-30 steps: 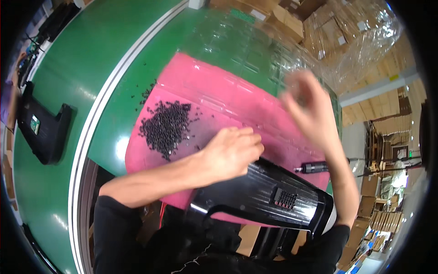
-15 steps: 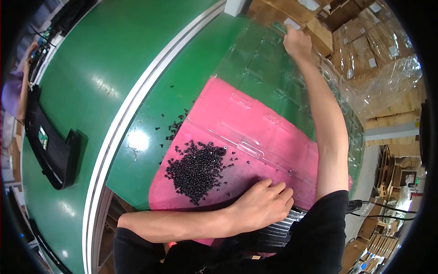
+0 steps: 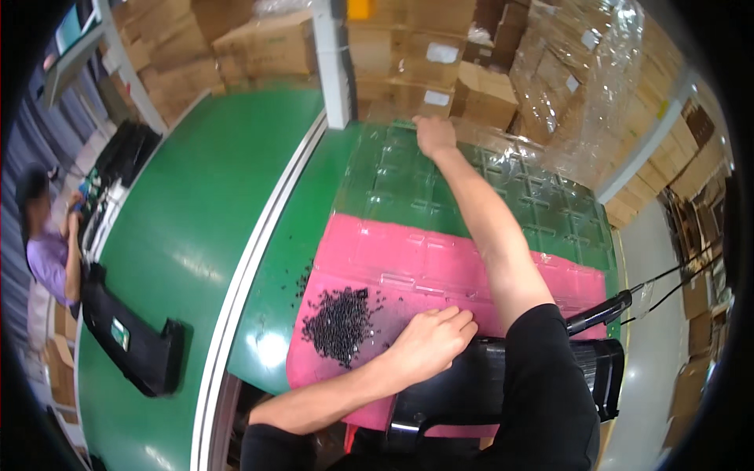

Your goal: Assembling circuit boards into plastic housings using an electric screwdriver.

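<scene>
My right hand [image 3: 436, 137] reaches over the clear plastic tray [image 3: 510, 174] to its far side. Its fingertips are closed at the end of a small green circuit board [image 3: 404, 124]. Nearer to me, my left hand [image 3: 436, 339] lies with curled fingers above the pink mat [image 3: 345, 239], beside the edge of a glossy black plastic panel [image 3: 455, 388]. What is under those fingers is hidden. To the left of that hand, a pile of small black screws [image 3: 339, 326] covers part of the mat. The tray overlaps the mat's far part.
Loose screws [image 3: 302, 284] lie off the mat's left edge. A black cylindrical tool [image 3: 601, 312] with a cable is at the right. Beyond the white rail [image 3: 243, 275], a curved black casing [image 3: 129, 337] lies on the green bench. A person [image 3: 51, 251] works at far left. Cartons [image 3: 400, 59] stand behind.
The view has tilted upward and turned, so more cartons and the black panel show. My right hand stays at the tray's far side, and my left hand remains curled near the panel.
</scene>
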The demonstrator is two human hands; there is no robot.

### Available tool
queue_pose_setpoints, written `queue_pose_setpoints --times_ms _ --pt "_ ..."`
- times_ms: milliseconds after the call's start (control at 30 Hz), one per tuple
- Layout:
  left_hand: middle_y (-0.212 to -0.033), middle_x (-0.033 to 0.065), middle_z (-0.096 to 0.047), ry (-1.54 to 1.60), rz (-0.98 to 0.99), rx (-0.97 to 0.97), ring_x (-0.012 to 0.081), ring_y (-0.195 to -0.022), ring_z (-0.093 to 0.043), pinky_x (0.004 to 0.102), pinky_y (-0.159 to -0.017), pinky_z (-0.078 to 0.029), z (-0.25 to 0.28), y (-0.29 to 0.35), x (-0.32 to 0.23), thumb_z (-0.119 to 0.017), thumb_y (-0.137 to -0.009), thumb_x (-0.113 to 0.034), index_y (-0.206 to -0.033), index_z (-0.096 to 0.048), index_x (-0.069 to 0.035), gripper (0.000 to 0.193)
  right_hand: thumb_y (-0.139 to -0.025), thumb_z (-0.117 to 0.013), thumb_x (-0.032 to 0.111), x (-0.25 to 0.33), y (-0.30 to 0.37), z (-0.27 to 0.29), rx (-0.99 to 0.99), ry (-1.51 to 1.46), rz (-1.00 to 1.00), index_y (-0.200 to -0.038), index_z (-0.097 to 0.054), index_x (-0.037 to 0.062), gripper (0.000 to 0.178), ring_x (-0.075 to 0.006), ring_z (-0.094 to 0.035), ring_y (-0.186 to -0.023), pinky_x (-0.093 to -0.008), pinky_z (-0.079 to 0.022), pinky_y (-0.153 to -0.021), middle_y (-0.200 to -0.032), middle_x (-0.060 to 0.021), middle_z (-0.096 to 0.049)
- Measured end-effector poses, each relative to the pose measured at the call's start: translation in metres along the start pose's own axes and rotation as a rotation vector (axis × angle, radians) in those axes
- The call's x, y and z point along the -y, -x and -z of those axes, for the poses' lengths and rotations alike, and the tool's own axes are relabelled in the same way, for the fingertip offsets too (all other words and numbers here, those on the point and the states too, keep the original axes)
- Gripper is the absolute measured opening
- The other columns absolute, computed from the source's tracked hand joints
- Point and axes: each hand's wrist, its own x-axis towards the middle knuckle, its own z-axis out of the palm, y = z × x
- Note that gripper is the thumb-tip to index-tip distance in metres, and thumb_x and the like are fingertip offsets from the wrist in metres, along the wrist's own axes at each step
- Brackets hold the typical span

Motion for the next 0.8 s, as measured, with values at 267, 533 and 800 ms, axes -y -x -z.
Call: queue_pose_setpoints --times_ms 267,533,800 --pt "-0.075 0.0095 -0.055 -0.105 0.090 0.072 0.0279 -0.073 -0.058 0.0393 -0.063 -0.048 0.010 -0.006 -0.006 -0.070 -0.067 -0.006 -0.072 -0.057 -0.006 0.014 -0.074 -0.063 0.023 0.025 0.023 0.044 -0.477 -0.010 0.195 -0.076 -0.072 0.0124 0.014 -0.0291 -0.067 -0.085 -0.0438 -0.050 -0.071 -0.080 -0.0119 -0.069" --pt "-0.095 0.0125 -0.061 0.136 0.145 -0.195 0.0261 -0.084 -0.061 0.0384 -0.070 -0.046 0.005 -0.001 0.010 -0.063 -0.087 -0.009 -0.118 -0.054 0.002 0.035 -0.068 -0.059 0.005 0.062 0.149 0.163 -0.696 -1.036 0.301 -0.079 -0.070 0.0037 0.015 -0.0330 -0.065 -0.073 -0.0435 -0.052 -0.066 -0.074 -0.0161 -0.067" --pt "-0.127 0.0311 -0.049 0.892 0.042 -0.448 0.0362 -0.112 -0.056 0.0458 -0.097 -0.047 0.023 -0.016 -0.048 -0.050 -0.097 -0.013 -0.137 -0.029 0.013 0.052 -0.075 -0.053 -0.004 0.033 0.348 0.208 -0.303 -1.597 -0.060 -0.088 -0.063 -0.0085 0.017 -0.0223 -0.067 -0.073 -0.0338 -0.051 -0.065 -0.077 -0.0167 -0.068"
